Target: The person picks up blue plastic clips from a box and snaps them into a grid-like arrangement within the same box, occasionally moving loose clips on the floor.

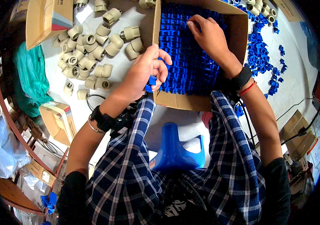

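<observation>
Rows of blue clips are packed tight inside an open cardboard box, directly under the right hand and just to the right of the left hand. Right hand is held over the far part of the rows, palm down, fingers bent, with thumb and index fingertips brought close together; whether a clip is pinched there cannot be told. Left hand is placed at the near left edge of the box, fingers loosely curled, and a small blue piece is held in it, seen below the fingers. How many pieces are held cannot be made out.

Beige pipe fittings, mostly elbows, are scattered on the white surface to the left of and beyond the left hand. Loose blue clips are spread to the right of the right hand, outside the box. A teal plastic bag and a small open carton are seen farther left of the left hand. A blue stool is seen nearer the body than both hands, between the knees. Black bands are worn on both wrists, a red cord is added on the right one.
</observation>
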A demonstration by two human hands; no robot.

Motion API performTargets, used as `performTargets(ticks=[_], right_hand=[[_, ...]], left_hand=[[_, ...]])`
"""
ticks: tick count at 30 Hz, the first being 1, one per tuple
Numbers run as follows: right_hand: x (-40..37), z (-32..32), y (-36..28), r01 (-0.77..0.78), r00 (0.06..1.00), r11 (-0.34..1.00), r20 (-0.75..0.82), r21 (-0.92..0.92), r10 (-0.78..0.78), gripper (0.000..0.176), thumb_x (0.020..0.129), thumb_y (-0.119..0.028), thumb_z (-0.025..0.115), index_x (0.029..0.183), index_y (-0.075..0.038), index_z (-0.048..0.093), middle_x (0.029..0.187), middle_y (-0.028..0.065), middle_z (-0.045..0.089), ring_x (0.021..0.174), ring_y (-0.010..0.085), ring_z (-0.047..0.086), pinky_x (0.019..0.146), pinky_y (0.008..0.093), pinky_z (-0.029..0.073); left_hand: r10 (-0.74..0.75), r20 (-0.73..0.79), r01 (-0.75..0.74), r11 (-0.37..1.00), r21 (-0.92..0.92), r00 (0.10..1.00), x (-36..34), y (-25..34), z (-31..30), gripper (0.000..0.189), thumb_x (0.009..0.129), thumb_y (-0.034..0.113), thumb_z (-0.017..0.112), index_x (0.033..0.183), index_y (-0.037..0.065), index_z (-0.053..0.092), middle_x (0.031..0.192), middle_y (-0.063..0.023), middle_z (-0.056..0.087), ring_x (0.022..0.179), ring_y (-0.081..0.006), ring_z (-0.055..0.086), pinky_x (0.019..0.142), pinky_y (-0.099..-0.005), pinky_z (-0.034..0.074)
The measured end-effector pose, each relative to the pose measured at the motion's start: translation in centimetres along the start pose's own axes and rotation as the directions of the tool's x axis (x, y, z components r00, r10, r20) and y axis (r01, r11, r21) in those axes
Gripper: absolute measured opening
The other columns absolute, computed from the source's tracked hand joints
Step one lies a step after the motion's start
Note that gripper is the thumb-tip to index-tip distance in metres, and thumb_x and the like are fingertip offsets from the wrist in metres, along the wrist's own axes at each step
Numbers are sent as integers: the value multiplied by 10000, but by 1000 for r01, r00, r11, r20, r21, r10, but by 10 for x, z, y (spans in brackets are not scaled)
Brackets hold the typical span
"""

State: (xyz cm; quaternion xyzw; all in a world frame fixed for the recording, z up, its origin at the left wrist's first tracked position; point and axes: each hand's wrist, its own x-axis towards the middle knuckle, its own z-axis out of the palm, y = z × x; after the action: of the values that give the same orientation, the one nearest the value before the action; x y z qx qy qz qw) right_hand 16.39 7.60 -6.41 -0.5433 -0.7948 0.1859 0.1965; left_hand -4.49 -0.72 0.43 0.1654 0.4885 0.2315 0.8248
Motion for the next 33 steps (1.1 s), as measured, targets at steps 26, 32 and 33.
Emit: performTargets(ticks=[26, 32, 33], right_hand=[[-6, 0, 2, -202, 950, 945, 285, 256, 126, 207, 817, -232, 611, 888, -41, 649, 770, 177, 653, 704, 331, 644, 669, 407, 515], [-8, 1, 1, -165, 966, 949, 241, 269, 99, 180, 822, -208, 604, 877, -41, 645, 778, 178, 651, 712, 338, 640, 668, 409, 514], [-8, 1, 1, -149, 969, 950, 233, 273, 85, 177, 822, -205, 605, 875, -41, 644, 782, 177, 651, 716, 343, 638, 670, 411, 513]], left_hand=[[25, 15, -25, 1000, 3, 1000, -1, 0, 0, 436, 983, 434, 278, 933, 50, 478, 545, -49, 483, 328, -89, 360, 314, -211, 295], [31, 53, -31, 1000, 0, 998, -2, -1, -3, 451, 982, 424, 286, 923, 28, 492, 582, -67, 500, 385, -80, 404, 352, -193, 314], [27, 45, -27, 1000, -2, 999, -2, -1, -3, 448, 982, 423, 286, 923, 28, 491, 584, -67, 501, 385, -80, 403, 353, -192, 313]])
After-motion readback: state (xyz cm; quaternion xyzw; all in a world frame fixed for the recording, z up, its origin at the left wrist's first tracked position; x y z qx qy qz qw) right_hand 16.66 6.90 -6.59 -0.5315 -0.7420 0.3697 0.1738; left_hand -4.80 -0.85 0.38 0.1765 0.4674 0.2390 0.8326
